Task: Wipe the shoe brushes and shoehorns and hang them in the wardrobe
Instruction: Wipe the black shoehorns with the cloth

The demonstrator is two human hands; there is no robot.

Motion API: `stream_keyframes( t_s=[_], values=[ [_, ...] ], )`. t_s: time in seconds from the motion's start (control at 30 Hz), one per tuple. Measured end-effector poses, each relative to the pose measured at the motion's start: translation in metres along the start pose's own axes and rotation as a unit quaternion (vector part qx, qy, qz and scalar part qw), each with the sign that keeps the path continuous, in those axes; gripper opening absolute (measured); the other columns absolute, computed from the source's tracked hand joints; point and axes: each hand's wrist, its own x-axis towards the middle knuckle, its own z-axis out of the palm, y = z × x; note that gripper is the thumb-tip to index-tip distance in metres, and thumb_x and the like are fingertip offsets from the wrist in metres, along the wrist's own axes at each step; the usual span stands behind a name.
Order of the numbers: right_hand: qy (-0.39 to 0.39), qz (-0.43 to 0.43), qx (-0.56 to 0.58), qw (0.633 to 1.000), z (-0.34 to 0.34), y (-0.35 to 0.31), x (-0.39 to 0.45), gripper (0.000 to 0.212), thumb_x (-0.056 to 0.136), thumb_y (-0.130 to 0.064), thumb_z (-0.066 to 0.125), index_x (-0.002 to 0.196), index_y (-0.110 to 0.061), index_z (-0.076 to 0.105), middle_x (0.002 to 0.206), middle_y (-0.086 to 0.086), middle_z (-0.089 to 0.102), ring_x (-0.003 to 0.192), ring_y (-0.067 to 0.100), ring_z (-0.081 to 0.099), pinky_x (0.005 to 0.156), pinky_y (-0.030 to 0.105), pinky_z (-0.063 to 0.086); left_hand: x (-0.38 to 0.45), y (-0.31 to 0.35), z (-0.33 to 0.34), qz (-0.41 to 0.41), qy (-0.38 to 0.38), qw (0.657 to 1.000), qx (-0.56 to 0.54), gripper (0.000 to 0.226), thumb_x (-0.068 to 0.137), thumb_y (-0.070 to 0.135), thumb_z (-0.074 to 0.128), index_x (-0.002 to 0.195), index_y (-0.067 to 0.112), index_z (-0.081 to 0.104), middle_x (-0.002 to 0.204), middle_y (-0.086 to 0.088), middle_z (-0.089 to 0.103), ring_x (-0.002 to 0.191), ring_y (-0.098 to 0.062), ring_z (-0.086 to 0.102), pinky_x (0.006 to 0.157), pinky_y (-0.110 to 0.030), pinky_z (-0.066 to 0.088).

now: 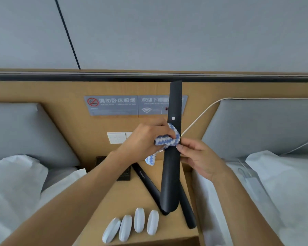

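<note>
Upright, black shoehorn (172,157) pinched in right hand (199,157), left hand (146,139) apparently gripping striped cloth (167,139) against it.

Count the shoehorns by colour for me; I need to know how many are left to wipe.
Long black plastic shoehorns: 3, one held upright in both hands with the blue-and-white cloth, two lying on the wooden nightstand
Short white plastic shoehorns: 4
Total: 7
</note>
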Motion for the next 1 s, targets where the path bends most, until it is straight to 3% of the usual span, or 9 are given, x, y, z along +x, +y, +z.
stream_keyframes(
  t_s=[0.2, 0.43, 0.57, 0.67, 0.73, 0.83, 1.0],
  values=[
    [0.012, 0.031, 0.02, 0.999, -0.012, 0.036, -0.015, 0.028, 0.1, -0.023, 0.055, 0.124, -0.02, 0.068, 0.124, 0.014, 0.069, 0.12, 0.029, 0.063, 0.096, 0.039, 0.055, -0.022, -0.003, 0.04, -0.056, -0.008, 0.998, -0.025, 0.03, 0.074, 0.001, 0.081, 0.101, 0.01, 0.075, 0.102, -0.005, 0.063, 0.086, -0.019, 0.063, 0.073, -0.024, 0.047],
    [0.025, 0.06, 0.016, 0.998, -0.011, 0.063, -0.014, 0.033, 0.098, -0.026, 0.06, 0.13, -0.023, 0.063, 0.124, 0.01, 0.068, 0.119, 0.025, 0.064, 0.094, 0.039, 0.054, -0.041, -0.008, 0.061, -0.122, 0.006, 0.992, -0.035, 0.034, 0.071, -0.008, 0.075, 0.102, 0.008, 0.076, 0.101, -0.01, 0.065, 0.083, -0.024, 0.063, 0.071, -0.027, 0.046],
    [0.04, 0.061, -0.059, 0.996, -0.012, 0.077, -0.009, 0.045, 0.084, -0.02, 0.076, 0.124, -0.036, 0.064, 0.119, -0.001, 0.069, 0.114, 0.019, 0.066, 0.093, 0.034, 0.057, -0.06, -0.024, 0.069, -0.194, 0.041, 0.98, -0.029, 0.036, 0.072, -0.011, 0.073, 0.103, 0.008, 0.075, 0.1, -0.008, 0.064, 0.085, -0.022, 0.063, 0.071, -0.029, 0.05],
    [0.035, 0.076, -0.145, 0.986, -0.011, 0.091, -0.005, 0.048, 0.075, -0.028, 0.082, 0.117, -0.043, 0.065, 0.115, -0.015, 0.07, 0.108, 0.005, 0.065, 0.092, 0.029, 0.055, -0.081, -0.041, 0.082, -0.289, 0.069, 0.955, -0.023, 0.033, 0.072, -0.003, 0.079, 0.101, 0.011, 0.075, 0.099, -0.004, 0.065, 0.086, -0.016, 0.062, 0.075, -0.013, 0.042],
    [0.03, 0.102, -0.214, 0.971, -0.01, 0.104, -0.003, 0.048, 0.072, -0.031, 0.084, 0.112, -0.049, 0.063, 0.111, -0.023, 0.067, 0.105, -0.003, 0.062, 0.088, 0.025, 0.053, -0.099, -0.053, 0.092, -0.359, 0.085, 0.929, -0.018, 0.032, 0.073, 0.003, 0.08, 0.102, 0.014, 0.075, 0.099, 0.001, 0.065, 0.087, -0.013, 0.06, 0.076, -0.009, 0.038],
    [0.006, 0.149, -0.333, 0.931, -0.011, 0.132, -0.001, 0.051, 0.073, -0.031, 0.085, 0.114, -0.043, 0.057, 0.108, -0.023, 0.061, 0.101, -0.001, 0.059, 0.08, 0.021, 0.051, -0.127, -0.067, 0.106, -0.447, 0.097, 0.889, -0.016, 0.029, 0.076, 0.009, 0.079, 0.104, 0.018, 0.073, 0.101, 0.004, 0.065, 0.091, -0.013, 0.06, 0.076, -0.017, 0.041],
    [-0.028, 0.27, -0.432, 0.86, -0.019, 0.194, -0.002, 0.057, 0.074, -0.034, 0.085, 0.119, -0.025, 0.051, 0.111, -0.006, 0.059, 0.102, 0.013, 0.06, 0.084, 0.031, 0.055, -0.161, -0.075, 0.126, -0.525, 0.086, 0.846, -0.027, 0.027, 0.08, 0.012, 0.077, 0.102, 0.026, 0.07, 0.1, 0.008, 0.063, 0.09, -0.01, 0.06, 0.069, -0.012, 0.039]
  ],
)
